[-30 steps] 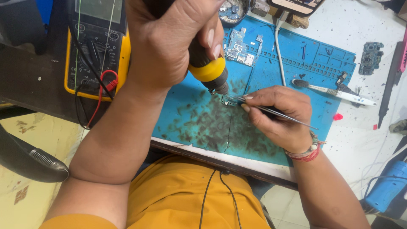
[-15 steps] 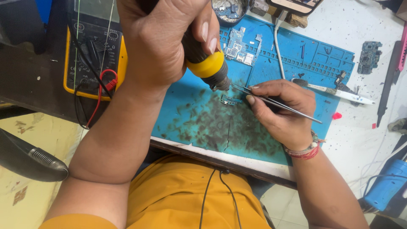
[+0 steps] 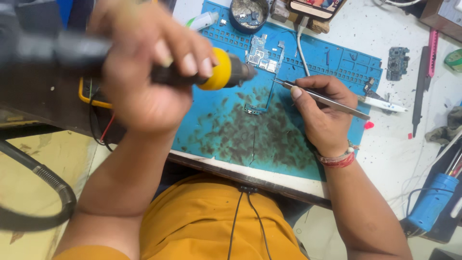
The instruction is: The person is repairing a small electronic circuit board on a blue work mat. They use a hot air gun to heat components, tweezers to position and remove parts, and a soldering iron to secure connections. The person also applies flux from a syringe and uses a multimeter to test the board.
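The blue mat (image 3: 226, 135) lies on the table to keep heat and dirt off it. Just above the mat, the left hand (image 3: 144, 72) is wrapped tight around a hot tool (image 3: 221, 72), lifted so its tip points down. The right hand (image 3: 322, 115) rests on the mat and pinches thin tweezers (image 3: 322, 98) like a pencil, to stay steady. A tiny part (image 3: 252, 110) sits in the mat's middle. A green board (image 3: 262, 55) lies at its far edge.
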